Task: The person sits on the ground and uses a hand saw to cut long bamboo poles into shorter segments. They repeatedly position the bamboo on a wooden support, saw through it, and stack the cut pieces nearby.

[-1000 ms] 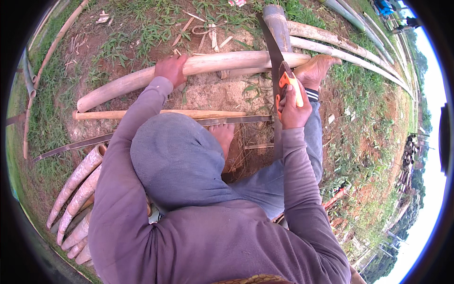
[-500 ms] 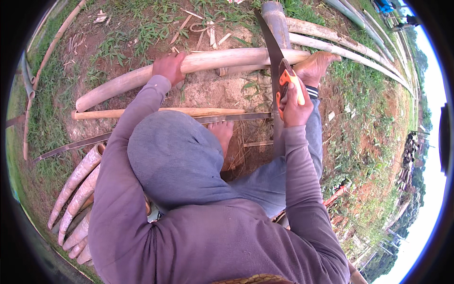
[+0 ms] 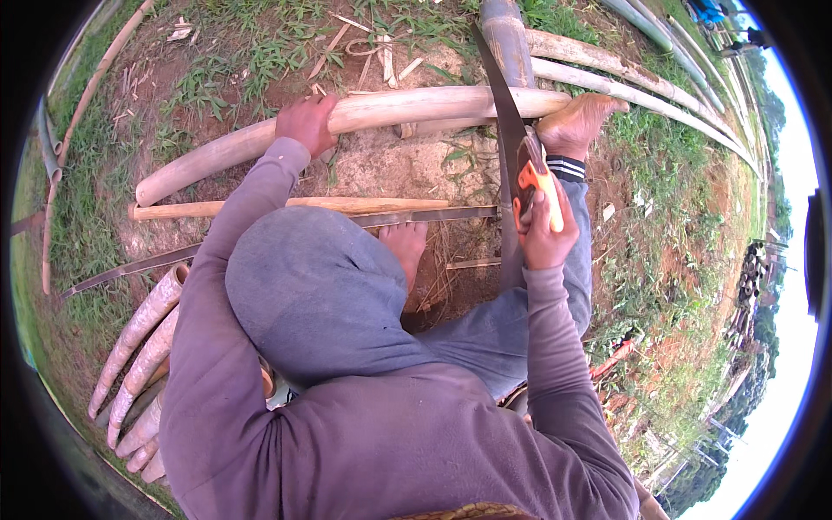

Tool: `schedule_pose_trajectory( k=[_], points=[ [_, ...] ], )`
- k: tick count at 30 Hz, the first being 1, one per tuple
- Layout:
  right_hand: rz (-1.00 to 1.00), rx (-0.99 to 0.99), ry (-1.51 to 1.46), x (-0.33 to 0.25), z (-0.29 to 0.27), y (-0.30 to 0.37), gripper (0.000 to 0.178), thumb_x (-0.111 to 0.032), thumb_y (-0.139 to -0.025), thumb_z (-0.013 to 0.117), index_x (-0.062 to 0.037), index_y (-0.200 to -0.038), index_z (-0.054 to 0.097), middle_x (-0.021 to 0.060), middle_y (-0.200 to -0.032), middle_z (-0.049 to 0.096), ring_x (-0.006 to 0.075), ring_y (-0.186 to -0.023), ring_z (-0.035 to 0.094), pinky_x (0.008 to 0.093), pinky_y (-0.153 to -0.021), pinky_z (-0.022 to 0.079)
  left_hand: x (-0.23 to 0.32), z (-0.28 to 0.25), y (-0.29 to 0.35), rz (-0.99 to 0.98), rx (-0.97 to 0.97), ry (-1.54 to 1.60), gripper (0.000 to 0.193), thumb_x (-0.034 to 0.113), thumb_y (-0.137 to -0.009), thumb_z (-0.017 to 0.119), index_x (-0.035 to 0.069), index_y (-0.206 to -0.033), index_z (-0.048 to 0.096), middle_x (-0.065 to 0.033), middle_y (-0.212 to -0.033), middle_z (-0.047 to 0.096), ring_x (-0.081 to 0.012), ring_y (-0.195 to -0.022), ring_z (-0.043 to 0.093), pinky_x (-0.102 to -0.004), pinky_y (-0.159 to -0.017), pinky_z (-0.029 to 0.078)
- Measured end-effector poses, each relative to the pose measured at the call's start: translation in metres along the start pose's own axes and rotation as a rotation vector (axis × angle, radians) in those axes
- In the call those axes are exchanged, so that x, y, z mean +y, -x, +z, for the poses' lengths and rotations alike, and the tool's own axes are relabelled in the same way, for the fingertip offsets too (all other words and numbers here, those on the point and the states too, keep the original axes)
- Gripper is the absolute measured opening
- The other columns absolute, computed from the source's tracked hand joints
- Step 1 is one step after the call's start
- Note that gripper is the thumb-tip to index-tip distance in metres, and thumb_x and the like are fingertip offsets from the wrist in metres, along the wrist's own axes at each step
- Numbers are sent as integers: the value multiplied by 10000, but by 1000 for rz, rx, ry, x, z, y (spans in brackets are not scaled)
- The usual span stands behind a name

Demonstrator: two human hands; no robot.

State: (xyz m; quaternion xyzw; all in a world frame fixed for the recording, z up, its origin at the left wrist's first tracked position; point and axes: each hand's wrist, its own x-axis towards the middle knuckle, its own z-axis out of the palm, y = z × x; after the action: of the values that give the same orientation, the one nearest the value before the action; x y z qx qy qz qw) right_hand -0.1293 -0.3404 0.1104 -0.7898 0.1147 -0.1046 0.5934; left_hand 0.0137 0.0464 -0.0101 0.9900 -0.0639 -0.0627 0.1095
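A pale bamboo pole (image 3: 416, 108) lies across in front of me, over a thicker grey-green bamboo pole (image 3: 506, 52) running away from me. My left hand (image 3: 307, 126) is closed round the pale pole, left of its middle. In my right hand (image 3: 548, 229) is the orange-and-white handle of a hand saw (image 3: 503, 87). Its dark blade slants up and to the left across the pole near the right end. My bare right foot (image 3: 575, 126) rests against that end. Whether the teeth have cut into the bamboo I cannot tell.
A thin wooden stick (image 3: 286, 207) and a long dark metal strip (image 3: 147, 266) lie on the ground between the pole and my knee. Several cut bamboo lengths (image 3: 143, 338) are stacked at the lower left. More long poles (image 3: 624, 74) stretch away at the upper right. Wood scraps (image 3: 386, 61) litter the grass.
My right hand has drawn the saw back toward me and slightly right, so the handle sits lower. The left hand and the pole have barely shifted.
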Motion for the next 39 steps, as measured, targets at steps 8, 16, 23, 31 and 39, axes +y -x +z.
schedule_pose_trajectory(
  k=[8,16,23,31,39],
  points=[
    [20,-5,12,-3,-41,57,441,-199,-1090,656,41,-1458,615,103,-1145,754,80,-801,684,211,-642,540,-11,-2,1,-5,30,-1,609,242,-762,863,194,-1314,610,-108,-1231,711,-370,-1157,695,-532,-973,559],
    [-7,19,-77,3,9,-3,387,-140,-1086,664,-10,-1449,632,24,-991,706,37,-636,553,193,-543,447,0,-3,0,-7,-21,-28,617,269,-770,867,202,-1329,615,-97,-1252,704,-349,-1194,679,-517,-996,549],
    [52,12,-143,2,-1,16,441,-151,-1087,663,5,-1493,587,70,-1087,738,37,-669,587,210,-612,529,-2,-11,-2,-40,1,-38,618,258,-764,872,198,-1326,622,-96,-1253,711,-351,-1206,680,-522,-986,558],
    [-45,13,-15,13,-5,18,406,-149,-1098,638,37,-1457,602,54,-1052,735,18,-622,543,200,-544,467,-1,2,2,-28,-11,-45,654,250,-751,879,205,-1346,614,-102,-1231,705,-365,-1168,682,-511,-991,558],
    [-9,32,-25,7,0,11,436,-163,-1084,662,45,-1461,599,85,-1107,742,55,-707,614,209,-609,517,-1,-11,-6,-39,-14,-23,667,245,-756,880,216,-1366,612,-109,-1256,694,-369,-1187,676,-513,-1015,544]
  ],
)
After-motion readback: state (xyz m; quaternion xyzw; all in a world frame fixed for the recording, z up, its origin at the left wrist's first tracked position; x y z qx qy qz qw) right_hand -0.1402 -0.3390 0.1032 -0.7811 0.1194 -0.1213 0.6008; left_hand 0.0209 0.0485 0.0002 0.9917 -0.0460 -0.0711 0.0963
